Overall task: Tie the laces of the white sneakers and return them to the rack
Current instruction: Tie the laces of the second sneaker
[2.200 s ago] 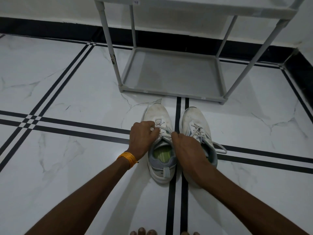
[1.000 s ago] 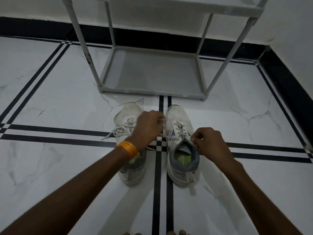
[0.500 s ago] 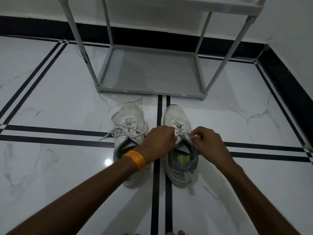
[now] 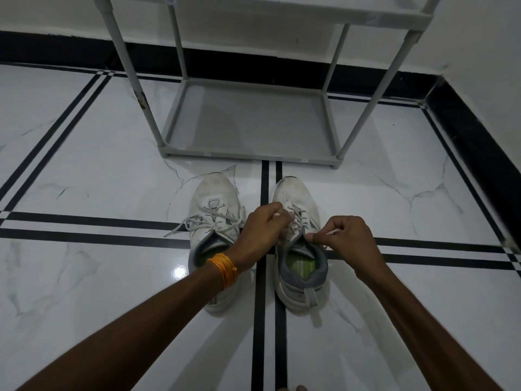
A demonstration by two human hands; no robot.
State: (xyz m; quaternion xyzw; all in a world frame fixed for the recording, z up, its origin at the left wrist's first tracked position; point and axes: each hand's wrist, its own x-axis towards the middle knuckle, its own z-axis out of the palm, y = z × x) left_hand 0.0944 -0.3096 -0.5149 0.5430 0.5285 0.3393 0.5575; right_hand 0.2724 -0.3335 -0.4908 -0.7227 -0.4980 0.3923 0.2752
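Observation:
Two white sneakers stand side by side on the floor, toes toward the rack. The left sneaker shows a tied bow with a loose lace end trailing left. Over the right sneaker both hands work the laces. My left hand, an orange thread band on its wrist, pinches one lace end near the eyelets. My right hand pinches the other lace end at the shoe's right side. The grey rack stands just beyond the toes, its bottom shelf bare.
White marble floor with black inlay lines runs all around. A black skirting and wall close in on the right and behind the rack. Rack legs rise at the shelf corners. Toes show at the bottom edge.
Both hands left the left sneaker, now tied, and moved to the right sneaker. Over the last second they have drawn its lace ends apart.

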